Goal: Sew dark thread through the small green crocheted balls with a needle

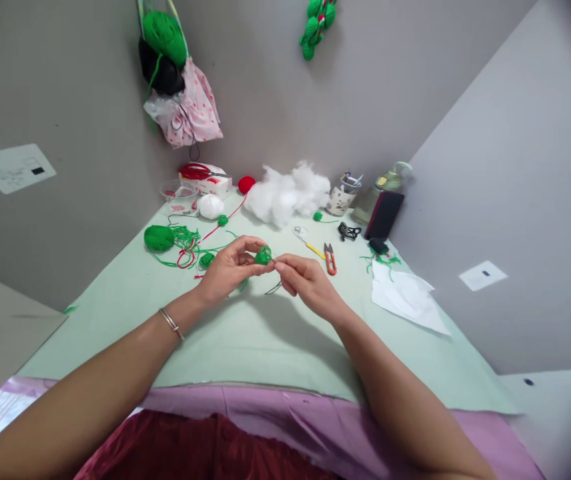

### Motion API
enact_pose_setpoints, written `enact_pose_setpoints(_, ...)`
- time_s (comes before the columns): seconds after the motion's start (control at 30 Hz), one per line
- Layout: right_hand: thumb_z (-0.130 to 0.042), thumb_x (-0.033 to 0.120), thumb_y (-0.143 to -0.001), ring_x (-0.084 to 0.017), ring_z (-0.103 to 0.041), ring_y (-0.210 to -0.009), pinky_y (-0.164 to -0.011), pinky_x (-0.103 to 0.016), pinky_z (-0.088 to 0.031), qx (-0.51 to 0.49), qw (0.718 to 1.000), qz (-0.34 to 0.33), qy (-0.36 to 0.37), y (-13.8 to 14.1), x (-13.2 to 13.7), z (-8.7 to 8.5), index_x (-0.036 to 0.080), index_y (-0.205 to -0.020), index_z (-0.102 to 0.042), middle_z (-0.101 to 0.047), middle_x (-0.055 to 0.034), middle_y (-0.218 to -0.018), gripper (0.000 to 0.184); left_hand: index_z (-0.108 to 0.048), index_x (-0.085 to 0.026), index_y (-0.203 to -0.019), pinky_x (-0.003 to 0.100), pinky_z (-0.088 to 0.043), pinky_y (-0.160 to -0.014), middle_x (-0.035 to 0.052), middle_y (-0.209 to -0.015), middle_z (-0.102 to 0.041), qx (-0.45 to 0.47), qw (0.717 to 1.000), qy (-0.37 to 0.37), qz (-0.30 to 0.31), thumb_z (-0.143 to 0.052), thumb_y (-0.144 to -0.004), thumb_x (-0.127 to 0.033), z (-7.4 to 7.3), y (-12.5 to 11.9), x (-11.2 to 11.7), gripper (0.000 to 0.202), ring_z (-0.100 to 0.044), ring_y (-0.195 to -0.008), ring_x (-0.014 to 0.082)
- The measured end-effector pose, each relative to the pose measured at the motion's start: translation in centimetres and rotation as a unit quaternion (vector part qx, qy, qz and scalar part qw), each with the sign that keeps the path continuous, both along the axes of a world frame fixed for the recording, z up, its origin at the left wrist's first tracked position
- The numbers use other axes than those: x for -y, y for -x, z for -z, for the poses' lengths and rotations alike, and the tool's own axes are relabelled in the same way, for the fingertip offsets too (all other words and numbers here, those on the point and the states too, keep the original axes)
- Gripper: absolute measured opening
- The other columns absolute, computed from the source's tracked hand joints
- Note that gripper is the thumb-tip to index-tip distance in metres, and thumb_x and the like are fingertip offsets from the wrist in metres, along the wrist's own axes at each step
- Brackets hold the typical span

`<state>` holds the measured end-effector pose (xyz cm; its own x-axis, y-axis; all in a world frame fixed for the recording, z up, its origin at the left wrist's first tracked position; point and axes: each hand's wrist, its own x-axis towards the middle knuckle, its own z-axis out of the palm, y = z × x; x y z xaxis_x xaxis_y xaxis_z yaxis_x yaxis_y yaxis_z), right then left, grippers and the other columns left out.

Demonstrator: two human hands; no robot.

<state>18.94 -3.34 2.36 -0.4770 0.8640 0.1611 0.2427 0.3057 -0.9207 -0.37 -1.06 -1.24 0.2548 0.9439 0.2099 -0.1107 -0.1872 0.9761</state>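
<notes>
A small green crocheted piece [263, 255] is pinched between the thumb and fingers of my left hand [230, 267], above the middle of the table. My right hand [305, 280] meets it from the right, thumb and fingertips pressed together at the edge of the piece. What those fingertips grip is too small to make out. Below my right hand shows a thin dark loop [274, 288], like thread or cord. Just left of my left hand lies a small green crocheted bit [207, 260]. Green yarn hangs partly hidden under my left hand.
At the left lie a green yarn ball [159, 238] and tangled strands. White stuffing [288, 193] is heaped at the back. Thread snips [330, 259] and a yellow-handled tool [314, 250] lie beyond my right hand. At the right are a phone [384, 215] and white sheet [405, 297].
</notes>
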Motion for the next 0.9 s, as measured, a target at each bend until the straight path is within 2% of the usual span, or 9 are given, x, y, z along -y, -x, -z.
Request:
enact_pose_setpoints(0.2,-0.042,0.037,-0.101,-0.011,-0.045,-0.057,-0.061,-0.024,-0.036,0.142,0.984,0.003,-0.110,0.8,0.8,0.2,0.018,-0.097,-0.067,-0.052,0.0027,-0.062,0.032,-0.061,-0.023,-0.112,0.028,-0.051,-0.071,0.0018,-0.104,-0.064,0.033,0.999,0.000,-0.009,-0.078,-0.070,-0.020,-0.2,0.1,-0.1,0.045,-0.064,-0.072,0.0116)
enact_pose_setpoints(0.3,-0.043,0.035,-0.102,-0.012,-0.053,-0.064,-0.066,-0.024,-0.040,0.135,0.986,0.002,-0.097,0.8,0.7,0.6,0.018,-0.094,-0.068,-0.061,0.0000,-0.069,0.032,-0.062,-0.021,-0.104,0.029,-0.052,-0.074,0.0001,-0.094,-0.066,0.059,0.998,0.011,0.003,-0.078,-0.073,-0.022,-0.3,0.4,-0.2,0.034,-0.065,-0.070,0.0119)
enact_pose_setpoints(0.4,-0.045,0.037,-0.101,-0.012,-0.059,-0.070,-0.069,-0.025,-0.045,0.106,0.991,-0.014,-0.081,0.8,0.6,0.8,0.017,-0.091,-0.070,-0.068,-0.0044,-0.085,0.033,-0.060,-0.021,-0.103,0.030,-0.054,-0.073,-0.0001,-0.091,-0.067,0.113,0.991,0.065,0.019,-0.078,-0.075,-0.025,-0.5,0.7,-0.3,0.033,-0.068,-0.076,0.0144)
enact_pose_setpoints(0.5,-0.050,0.041,-0.099,-0.012,-0.060,-0.074,-0.070,-0.026,-0.049,0.032,0.996,-0.003,-0.085,0.9,0.7,0.7,0.018,-0.102,-0.072,-0.067,-0.0083,-0.108,0.031,-0.059,-0.021,-0.103,0.029,-0.055,-0.074,0.0017,-0.098,-0.069,0.156,0.980,0.117,0.039,-0.081,-0.074,-0.025,-1.1,1.1,-0.4,0.036,-0.069,-0.080,0.0147)
enact_pose_setpoints(0.53,-0.051,0.042,-0.098,-0.012,-0.058,-0.071,-0.068,-0.026,-0.049,0.004,0.997,0.012,-0.082,0.9,0.8,0.6,0.019,-0.106,-0.073,-0.066,-0.0080,-0.107,0.032,-0.059,-0.021,-0.102,0.029,-0.055,-0.076,0.0020,-0.099,-0.069,0.167,0.977,0.125,0.043,-0.081,-0.073,-0.025,-1.2,1.2,-0.5,0.037,-0.069,-0.080,0.0141)
enact_pose_setpoints(0.6,-0.052,0.045,-0.098,-0.011,-0.050,-0.060,-0.059,-0.025,-0.044,-0.033,0.996,0.053,-0.064,0.7,0.6,0.5,0.019,-0.110,-0.072,-0.065,-0.0039,-0.084,0.035,-0.060,-0.020,-0.100,0.029,-0.055,-0.079,0.0017,-0.099,-0.070,0.181,0.973,0.135,0.044,-0.083,-0.071,-0.024,-1.5,1.3,-0.5,0.037,-0.069,-0.079,0.0133)
enact_pose_setpoints(0.7,-0.047,0.045,-0.100,-0.010,-0.037,-0.051,-0.054,-0.026,-0.036,-0.049,0.992,0.106,-0.043,0.3,0.2,0.4,0.017,-0.112,-0.071,-0.045,0.0049,-0.052,0.039,-0.061,-0.020,-0.097,0.030,-0.055,-0.081,0.0007,-0.094,-0.070,0.173,0.975,0.136,0.033,-0.084,-0.069,-0.024,-1.5,1.4,-0.6,0.036,-0.068,-0.079,0.0134)
enact_pose_setpoints(0.77,-0.045,0.044,-0.101,-0.010,-0.037,-0.053,-0.054,-0.026,-0.034,-0.058,0.993,0.102,-0.032,0.1,-0.1,0.4,0.015,-0.113,-0.068,-0.044,0.0051,-0.054,0.038,-0.062,-0.019,-0.096,0.029,-0.054,-0.081,0.0002,-0.090,-0.070,0.161,0.979,0.125,0.027,-0.085,-0.069,-0.025,-1.4,1.3,-0.6,0.036,-0.067,-0.079,0.0126)
enact_pose_setpoints(0.9,-0.047,0.040,-0.099,-0.009,-0.042,-0.055,-0.055,-0.025,-0.036,-0.067,0.996,0.056,0.003,0.4,-0.1,0.6,0.016,-0.109,-0.062,-0.055,0.0031,-0.063,0.030,-0.062,-0.020,-0.102,0.027,-0.053,-0.076,-0.0029,-0.080,-0.067,0.156,0.980,0.117,0.029,-0.086,-0.068,-0.026,-1.2,1.0,-0.5,0.042,-0.065,-0.072,0.0107)
